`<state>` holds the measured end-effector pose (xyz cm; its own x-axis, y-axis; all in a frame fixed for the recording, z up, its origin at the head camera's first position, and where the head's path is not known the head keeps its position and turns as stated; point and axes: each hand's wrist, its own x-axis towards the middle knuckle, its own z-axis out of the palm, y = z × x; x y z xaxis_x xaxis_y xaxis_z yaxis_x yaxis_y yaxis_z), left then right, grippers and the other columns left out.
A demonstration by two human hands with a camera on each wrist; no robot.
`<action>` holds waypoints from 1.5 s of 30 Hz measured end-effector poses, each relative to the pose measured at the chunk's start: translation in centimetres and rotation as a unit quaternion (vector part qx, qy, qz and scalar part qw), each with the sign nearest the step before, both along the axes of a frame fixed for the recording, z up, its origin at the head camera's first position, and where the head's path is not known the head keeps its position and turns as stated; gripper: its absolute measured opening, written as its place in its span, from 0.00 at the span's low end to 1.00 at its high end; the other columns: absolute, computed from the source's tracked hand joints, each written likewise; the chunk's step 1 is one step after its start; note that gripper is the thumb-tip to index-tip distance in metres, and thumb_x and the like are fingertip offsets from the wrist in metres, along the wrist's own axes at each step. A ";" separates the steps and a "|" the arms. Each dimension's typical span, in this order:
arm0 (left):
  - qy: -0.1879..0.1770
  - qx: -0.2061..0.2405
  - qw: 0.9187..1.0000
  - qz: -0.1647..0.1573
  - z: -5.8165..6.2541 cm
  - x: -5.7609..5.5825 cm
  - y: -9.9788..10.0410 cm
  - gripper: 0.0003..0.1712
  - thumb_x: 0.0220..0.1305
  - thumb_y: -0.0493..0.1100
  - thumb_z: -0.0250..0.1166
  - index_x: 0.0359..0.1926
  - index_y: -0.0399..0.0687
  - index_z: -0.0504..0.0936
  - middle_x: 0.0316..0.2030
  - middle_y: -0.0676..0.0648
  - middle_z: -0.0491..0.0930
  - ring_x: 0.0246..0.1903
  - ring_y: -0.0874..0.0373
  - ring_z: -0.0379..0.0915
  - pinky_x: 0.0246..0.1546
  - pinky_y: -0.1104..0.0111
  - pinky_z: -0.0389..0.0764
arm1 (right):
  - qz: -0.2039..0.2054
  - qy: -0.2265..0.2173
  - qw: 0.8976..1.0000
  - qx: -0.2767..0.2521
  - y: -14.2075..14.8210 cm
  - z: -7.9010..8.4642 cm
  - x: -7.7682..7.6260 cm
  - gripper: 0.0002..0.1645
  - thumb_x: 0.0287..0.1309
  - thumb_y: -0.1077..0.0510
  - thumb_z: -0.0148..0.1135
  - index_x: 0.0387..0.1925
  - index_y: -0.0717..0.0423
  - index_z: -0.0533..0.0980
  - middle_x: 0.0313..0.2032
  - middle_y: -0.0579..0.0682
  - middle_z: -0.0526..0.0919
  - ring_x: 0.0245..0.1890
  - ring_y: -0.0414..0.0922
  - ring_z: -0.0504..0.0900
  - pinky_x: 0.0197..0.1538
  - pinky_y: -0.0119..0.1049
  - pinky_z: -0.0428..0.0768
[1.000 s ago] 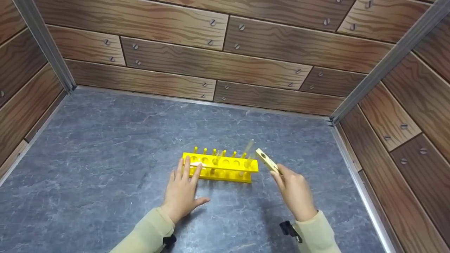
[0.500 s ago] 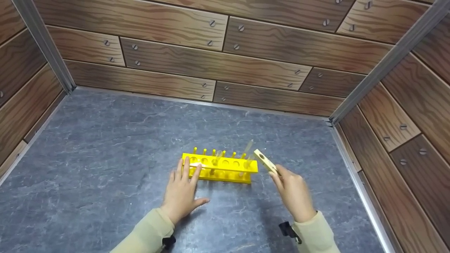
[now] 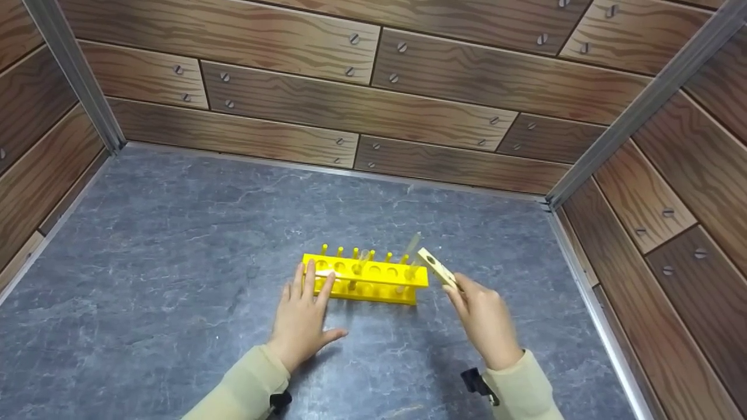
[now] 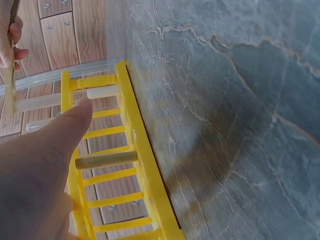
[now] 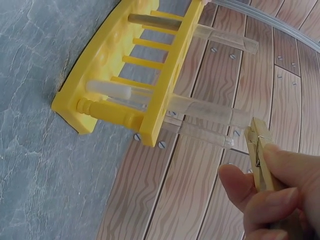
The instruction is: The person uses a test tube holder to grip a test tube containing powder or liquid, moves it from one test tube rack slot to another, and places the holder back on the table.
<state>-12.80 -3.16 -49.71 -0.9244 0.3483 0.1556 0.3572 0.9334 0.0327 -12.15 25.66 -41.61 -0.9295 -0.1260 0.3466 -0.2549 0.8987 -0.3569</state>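
A yellow test tube rack (image 3: 373,277) stands on the grey floor in the head view. My left hand (image 3: 303,321) lies with straight, spread fingers on its left end. My right hand (image 3: 487,321) grips a wooden test tube holder (image 3: 437,267), a clothespin-like clamp, right of the rack. In the right wrist view the holder's tip is at the mouth of a clear test tube (image 5: 210,111) with white contents; whether it touches the glass, I cannot tell. Another clear tube (image 5: 205,134) shows beside it. Near the rack's middle stands a tube with brownish contents (image 5: 155,22).
Yellow pegs (image 3: 340,251) stick up along the rack's back. Wood-patterned walls (image 3: 303,99) close off the back and both sides, with metal strips along their edges. The grey marbled surface (image 3: 175,233) runs up to them.
My right hand and the test tube holder have shifted slightly left, closer to the tube at the rack's right end. The left hand and rack stay put.
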 end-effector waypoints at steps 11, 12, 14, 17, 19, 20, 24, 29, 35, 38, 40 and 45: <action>-0.004 0.005 1.000 0.000 -0.1 -0.1 0.0 0.59 0.47 0.79 0.54 0.71 0.47 0.54 0.68 0.29 0.45 0.67 0.34 0.42 0.58 0.46 0.63 | 0.005 -0.016 1.000 0.003 -0.6 0.1 -0.1 0.09 0.61 0.55 0.59 0.39 0.56 0.78 0.17 0.42 0.69 0.11 0.36 0.58 0.15 0.29 0.64; -0.004 0.004 1.000 0.000 -0.1 -0.1 0.0 0.59 0.47 0.79 0.54 0.71 0.47 0.54 0.68 0.29 0.46 0.67 0.34 0.42 0.58 0.46 0.63 | 0.005 -0.018 1.000 0.005 -0.7 0.2 -0.1 0.09 0.61 0.54 0.58 0.38 0.55 0.77 0.17 0.42 0.68 0.11 0.36 0.58 0.15 0.29 0.63; 0.001 0.003 1.000 0.000 -0.1 0.0 0.0 0.59 0.47 0.79 0.54 0.71 0.47 0.54 0.68 0.29 0.46 0.67 0.34 0.43 0.58 0.46 0.63 | 0.009 -0.016 1.000 0.007 -0.8 0.1 -0.1 0.09 0.61 0.54 0.58 0.38 0.56 0.77 0.17 0.42 0.68 0.11 0.36 0.58 0.15 0.29 0.63; 0.007 0.001 1.000 -0.001 -0.2 0.0 -0.1 0.60 0.46 0.79 0.54 0.71 0.47 0.55 0.68 0.29 0.47 0.67 0.34 0.43 0.58 0.46 0.63 | 0.013 -0.012 1.000 0.010 -0.9 0.0 -0.1 0.09 0.61 0.54 0.58 0.38 0.56 0.77 0.18 0.43 0.69 0.12 0.36 0.58 0.15 0.29 0.64; 0.007 0.001 1.000 -0.001 -0.2 0.1 -0.1 0.60 0.46 0.79 0.55 0.71 0.47 0.55 0.68 0.29 0.47 0.67 0.34 0.42 0.58 0.46 0.63 | 0.016 -0.008 1.000 0.010 -1.0 -0.1 -0.1 0.09 0.61 0.55 0.59 0.38 0.57 0.77 0.18 0.44 0.70 0.12 0.36 0.59 0.15 0.29 0.64; 0.006 -0.001 1.000 -0.001 -0.2 0.1 -0.1 0.60 0.47 0.79 0.54 0.71 0.47 0.54 0.68 0.29 0.47 0.67 0.34 0.42 0.58 0.46 0.63 | 0.015 -0.008 1.000 0.009 -1.0 -0.1 -0.1 0.08 0.61 0.55 0.59 0.37 0.57 0.77 0.18 0.44 0.70 0.12 0.36 0.59 0.16 0.29 0.64; 0.002 -0.002 1.000 -0.001 -0.1 0.0 -0.1 0.59 0.47 0.79 0.54 0.71 0.47 0.54 0.68 0.29 0.46 0.67 0.35 0.42 0.58 0.46 0.62 | 0.017 0.002 1.000 0.009 -1.1 -0.2 -0.2 0.09 0.60 0.56 0.60 0.38 0.57 0.78 0.18 0.44 0.72 0.12 0.36 0.60 0.16 0.29 0.64; -0.003 -0.001 1.000 -0.002 0.0 -0.1 0.1 0.59 0.48 0.79 0.53 0.72 0.47 0.53 0.69 0.30 0.45 0.67 0.35 0.41 0.58 0.46 0.63 | 0.016 0.008 1.000 0.008 -1.3 -0.1 -0.2 0.09 0.60 0.55 0.60 0.39 0.57 0.78 0.19 0.45 0.73 0.12 0.36 0.61 0.16 0.29 0.65; -0.003 0.002 1.000 0.000 0.0 -0.1 0.0 0.60 0.47 0.79 0.54 0.72 0.47 0.53 0.69 0.30 0.45 0.67 0.35 0.40 0.59 0.46 0.62 | 0.019 0.006 1.000 0.008 -1.5 -0.2 -0.4 0.11 0.60 0.55 0.60 0.41 0.58 0.78 0.20 0.47 0.76 0.13 0.36 0.62 0.17 0.29 0.67; -0.003 0.001 1.000 0.000 0.0 -0.1 -0.1 0.60 0.47 0.79 0.53 0.72 0.47 0.53 0.69 0.30 0.45 0.67 0.35 0.41 0.59 0.46 0.62 | 0.022 0.001 1.000 0.004 -1.7 -0.2 -0.4 0.10 0.60 0.55 0.60 0.40 0.58 0.78 0.19 0.45 0.74 0.13 0.36 0.62 0.17 0.29 0.66; -0.002 0.002 1.000 0.000 0.0 -0.1 -0.1 0.60 0.47 0.79 0.53 0.72 0.47 0.53 0.69 0.30 0.45 0.67 0.35 0.41 0.59 0.46 0.62 | 0.024 -0.003 1.000 0.000 -1.8 -0.3 -0.4 0.09 0.60 0.56 0.60 0.38 0.57 0.77 0.18 0.44 0.72 0.13 0.36 0.61 0.16 0.29 0.65; 0.006 0.006 1.000 0.000 0.0 -0.1 0.0 0.60 0.46 0.78 0.55 0.71 0.47 0.55 0.68 0.30 0.46 0.67 0.35 0.42 0.58 0.46 0.63 | 0.025 -0.011 1.000 0.004 -2.1 -0.2 -0.4 0.08 0.61 0.55 0.59 0.38 0.55 0.77 0.17 0.42 0.69 0.11 0.35 0.59 0.14 0.28 0.63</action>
<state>-12.87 -3.17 -49.74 -0.9222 0.3467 0.1713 0.3582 0.9328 0.0404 -12.60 23.60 -41.83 -0.9292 -0.1745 0.3259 -0.2915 0.8878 -0.3560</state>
